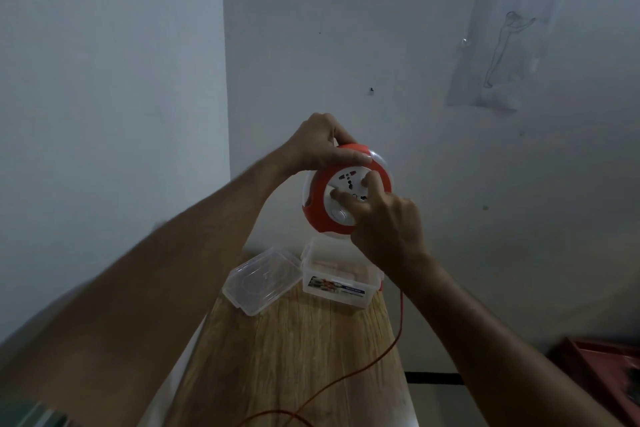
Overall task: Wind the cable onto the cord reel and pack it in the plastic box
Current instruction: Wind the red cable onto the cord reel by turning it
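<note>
A round red-and-white plastic cord reel (346,189) is held up in the air in front of the grey wall (415,45), above the far end of the wooden tabletop (294,350). Its rim at 11 o'clock is gripped by the left hand (318,146), fingers curled over the edge. The white socket face is pressed by the fingertips of the right hand (384,222), whose grip is curled around the reel's hub at 4 o'clock. A thin orange cable (400,326) hangs from below the right hand and trails across the tabletop toward 6 o'clock. Beneath the reel, a clear rectangular plastic box (337,282) stands open on the tabletop, with its clear lid (261,279) lying just beside it at 9 o'clock.
</note>
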